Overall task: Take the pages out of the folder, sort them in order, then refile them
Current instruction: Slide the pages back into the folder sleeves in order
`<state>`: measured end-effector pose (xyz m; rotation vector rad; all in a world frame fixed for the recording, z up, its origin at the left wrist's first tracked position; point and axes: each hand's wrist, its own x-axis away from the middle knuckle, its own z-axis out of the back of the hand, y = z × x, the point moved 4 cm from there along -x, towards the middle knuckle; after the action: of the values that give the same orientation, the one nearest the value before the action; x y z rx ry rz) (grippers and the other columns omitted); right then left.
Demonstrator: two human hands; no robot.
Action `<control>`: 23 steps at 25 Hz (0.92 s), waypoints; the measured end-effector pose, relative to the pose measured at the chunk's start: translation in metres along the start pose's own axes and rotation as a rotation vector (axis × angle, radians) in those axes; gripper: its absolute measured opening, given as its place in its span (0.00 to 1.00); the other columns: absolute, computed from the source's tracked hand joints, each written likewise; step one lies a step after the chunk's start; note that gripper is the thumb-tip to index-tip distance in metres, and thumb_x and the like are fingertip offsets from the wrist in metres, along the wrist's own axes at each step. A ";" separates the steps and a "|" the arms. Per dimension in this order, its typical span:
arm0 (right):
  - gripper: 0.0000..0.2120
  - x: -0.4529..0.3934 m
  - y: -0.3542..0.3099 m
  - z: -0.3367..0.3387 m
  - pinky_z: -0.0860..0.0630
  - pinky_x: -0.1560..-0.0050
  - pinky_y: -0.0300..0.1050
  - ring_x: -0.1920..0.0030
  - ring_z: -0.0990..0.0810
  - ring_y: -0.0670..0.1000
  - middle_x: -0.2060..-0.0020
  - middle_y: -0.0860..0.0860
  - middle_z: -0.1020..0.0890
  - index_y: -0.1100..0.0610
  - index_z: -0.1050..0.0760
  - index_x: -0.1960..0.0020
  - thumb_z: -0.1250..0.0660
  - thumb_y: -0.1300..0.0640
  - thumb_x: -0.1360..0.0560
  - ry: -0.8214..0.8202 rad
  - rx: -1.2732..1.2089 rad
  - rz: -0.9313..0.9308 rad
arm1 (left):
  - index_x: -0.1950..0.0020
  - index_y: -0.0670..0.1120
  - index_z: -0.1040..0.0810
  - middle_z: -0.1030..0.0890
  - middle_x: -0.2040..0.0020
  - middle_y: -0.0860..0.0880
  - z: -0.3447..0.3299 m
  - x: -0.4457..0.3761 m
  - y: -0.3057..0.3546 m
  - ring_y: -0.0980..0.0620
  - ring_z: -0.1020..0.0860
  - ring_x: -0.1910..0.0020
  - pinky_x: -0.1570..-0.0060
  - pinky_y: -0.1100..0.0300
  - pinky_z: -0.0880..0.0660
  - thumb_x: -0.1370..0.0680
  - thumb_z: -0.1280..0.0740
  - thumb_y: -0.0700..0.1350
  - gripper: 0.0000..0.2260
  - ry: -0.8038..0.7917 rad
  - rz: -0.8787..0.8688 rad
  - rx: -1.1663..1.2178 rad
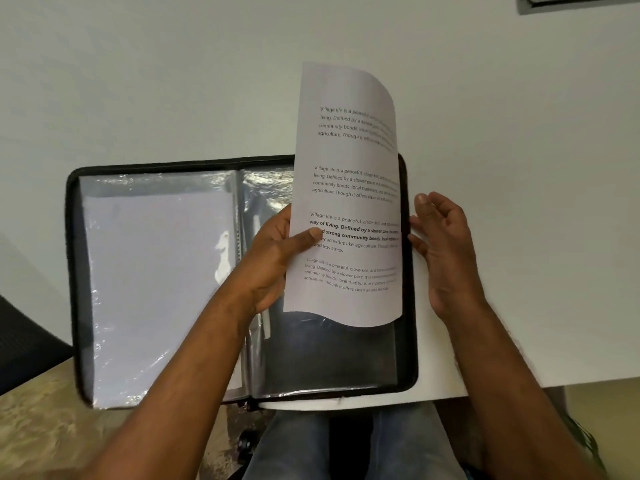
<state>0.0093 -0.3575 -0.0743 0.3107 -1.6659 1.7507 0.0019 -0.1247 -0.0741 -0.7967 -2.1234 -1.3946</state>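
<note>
A black zip folder [71, 271] lies open on the white table, its left half hanging past the table's edge. Its left side has a clear sleeve [152, 271] with a white page inside; the right sleeve [329, 355] looks dark. My left hand [273, 261] pinches a printed page [349, 202] by its left edge, thumb on the text, and holds it upright and curled above the folder's right half. To the right of the page is my right hand [443, 251], fingers straight, its fingertips at or near the page's right edge.
The white table [519, 202] stretches back and right; its front edge runs just below the folder. A dark chair part [24, 344] sits at the left over a speckled floor. My knees in jeans are under the table. A grey object's corner [581, 3] shows top right.
</note>
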 end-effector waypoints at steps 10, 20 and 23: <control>0.18 0.016 -0.013 -0.029 0.17 0.44 0.52 0.42 0.14 0.53 0.41 0.52 0.14 0.53 0.23 0.33 0.39 0.45 0.16 -0.209 -0.339 -0.051 | 0.31 0.46 0.24 0.15 0.39 0.43 0.012 -0.003 0.013 0.43 0.15 0.44 0.46 0.49 0.16 0.18 0.33 0.34 0.17 -0.060 -0.013 0.041; 0.05 -0.016 -0.010 0.011 0.17 0.49 0.45 0.54 0.14 0.43 0.53 0.40 0.14 0.45 0.19 0.45 0.29 0.48 0.20 -0.034 0.418 0.240 | 0.28 0.47 0.24 0.19 0.34 0.50 0.021 -0.017 0.032 0.58 0.23 0.36 0.34 0.66 0.28 0.15 0.38 0.39 0.15 0.259 -0.613 -1.036; 0.05 -0.016 -0.004 0.025 0.20 0.52 0.37 0.54 0.15 0.37 0.53 0.38 0.15 0.45 0.19 0.43 0.30 0.51 0.18 0.073 0.303 0.240 | 0.24 0.38 0.28 0.28 0.24 0.38 0.039 -0.038 0.020 0.40 0.31 0.25 0.24 0.49 0.35 0.16 0.39 0.39 0.20 0.380 -0.663 -1.549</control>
<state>0.0158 -0.3864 -0.0772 0.1846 -1.4318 2.1725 0.0407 -0.0905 -0.1006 -0.1282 -0.6604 -3.1972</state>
